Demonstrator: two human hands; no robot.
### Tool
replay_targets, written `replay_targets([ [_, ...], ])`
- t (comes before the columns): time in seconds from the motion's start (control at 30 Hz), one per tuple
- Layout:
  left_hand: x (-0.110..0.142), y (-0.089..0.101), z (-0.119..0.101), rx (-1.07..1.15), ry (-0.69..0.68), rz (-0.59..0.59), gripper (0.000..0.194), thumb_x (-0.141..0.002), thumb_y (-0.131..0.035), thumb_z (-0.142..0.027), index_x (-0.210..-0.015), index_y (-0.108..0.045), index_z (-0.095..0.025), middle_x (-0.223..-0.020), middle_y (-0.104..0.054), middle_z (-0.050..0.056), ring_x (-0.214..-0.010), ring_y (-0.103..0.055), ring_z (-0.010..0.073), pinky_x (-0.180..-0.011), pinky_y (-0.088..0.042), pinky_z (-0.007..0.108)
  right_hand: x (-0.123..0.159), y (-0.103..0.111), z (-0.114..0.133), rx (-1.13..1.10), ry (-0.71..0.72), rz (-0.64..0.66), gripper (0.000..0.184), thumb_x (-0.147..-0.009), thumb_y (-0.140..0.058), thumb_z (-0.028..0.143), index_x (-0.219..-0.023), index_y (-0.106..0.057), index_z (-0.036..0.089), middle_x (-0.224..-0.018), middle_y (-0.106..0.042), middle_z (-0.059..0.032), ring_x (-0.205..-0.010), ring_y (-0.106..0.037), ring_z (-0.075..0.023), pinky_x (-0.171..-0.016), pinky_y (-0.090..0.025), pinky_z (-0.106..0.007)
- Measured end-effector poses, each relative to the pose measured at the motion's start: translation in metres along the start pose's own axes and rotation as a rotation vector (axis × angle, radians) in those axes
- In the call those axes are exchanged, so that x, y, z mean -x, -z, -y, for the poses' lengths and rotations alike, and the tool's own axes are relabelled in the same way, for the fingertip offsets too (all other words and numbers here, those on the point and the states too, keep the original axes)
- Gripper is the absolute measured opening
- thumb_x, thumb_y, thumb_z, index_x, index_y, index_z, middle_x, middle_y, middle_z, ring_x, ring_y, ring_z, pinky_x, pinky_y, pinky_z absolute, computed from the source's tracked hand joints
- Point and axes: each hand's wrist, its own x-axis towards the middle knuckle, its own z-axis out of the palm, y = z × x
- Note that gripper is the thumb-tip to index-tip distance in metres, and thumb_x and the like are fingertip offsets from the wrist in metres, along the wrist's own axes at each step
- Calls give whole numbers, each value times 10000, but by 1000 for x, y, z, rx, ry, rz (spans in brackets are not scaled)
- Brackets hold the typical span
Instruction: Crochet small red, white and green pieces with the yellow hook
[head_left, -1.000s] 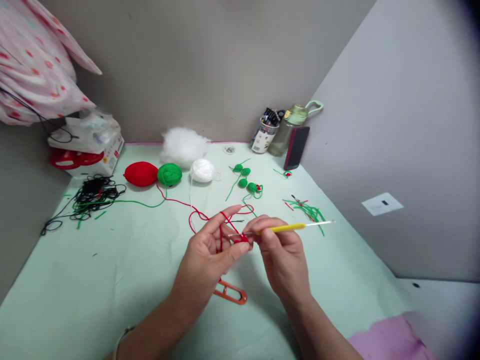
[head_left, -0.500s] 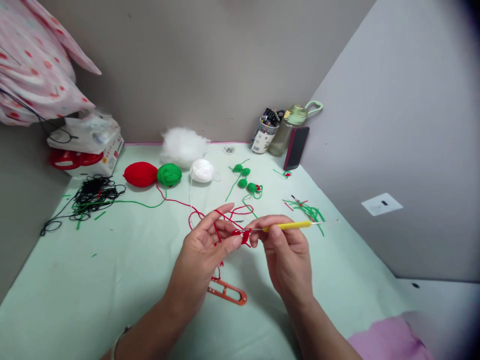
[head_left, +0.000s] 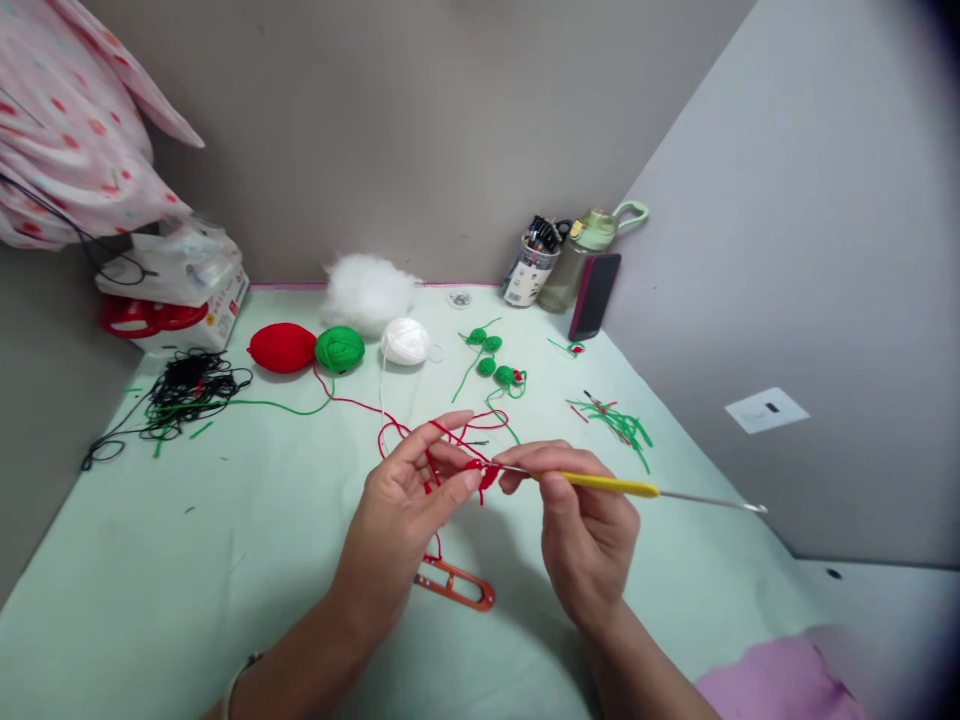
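A small piece of red crochet work [head_left: 489, 476] is pinched between the thumb and fingers of my left hand [head_left: 409, 495]. Red yarn [head_left: 450, 435] runs over that hand's raised index finger. My right hand [head_left: 589, 530] grips a crochet hook [head_left: 611, 484] by its yellow handle. One metal end of the hook is at the red piece; the other sticks out to the right. Below my left hand lies an orange thread cutter [head_left: 457, 585], partly hidden by the wrist. Loose red yarn leads back to a red yarn ball [head_left: 282, 348].
Behind my hands are a green yarn ball [head_left: 340, 348], a white yarn ball [head_left: 405, 341] and white stuffing [head_left: 369, 293]. Small green crocheted balls [head_left: 487, 367] sit mid-table. Yarn scraps [head_left: 619, 420], a phone [head_left: 595, 297] and a bottle [head_left: 566, 270] are right; tangled black yarn [head_left: 191, 385] is left.
My right hand has shifted slightly right and turned, so the hook's free end now points lower and further right. The left hand moved a little left, keeping hold of the red piece.
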Motion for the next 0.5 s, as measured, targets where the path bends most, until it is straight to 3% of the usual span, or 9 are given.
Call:
replay_targets([
  [0.2, 0, 0, 2, -119, -81, -58, 359, -877, -792, -268, -1232, -741, -294, -818, -700, -52, -852, -648, 139, -889, -504, 265, 2, 4, 1, 202, 142, 98, 291, -1022, -532, 73, -1161, -732, 232, -1006, -777, -63, -911, -718, -194, -777, -595, -359],
  [0.33, 1, -1, 4, -253, -121, -161, 405, -856, -779, -244, -1257, -741, -289, -824, -695, -41, -833, -634, 164, -895, -494, 305, 3, 4, 2, 350, 252, 174, 316, -993, -540, 47, -1190, -718, 217, -1030, -787, -93, -969, -750, -227, -784, -616, -380],
  [0.5, 6, -6, 0, -355, -229, -267, 298, -836, -793, -216, -1124, -800, -295, -817, -698, -21, -826, -633, 181, -890, -510, 313, 6, 5, 3, 468, 293, 197, 373, -994, -561, 80, -1288, -686, 274, -1079, -796, -116, -959, -774, -250, -736, -643, -396],
])
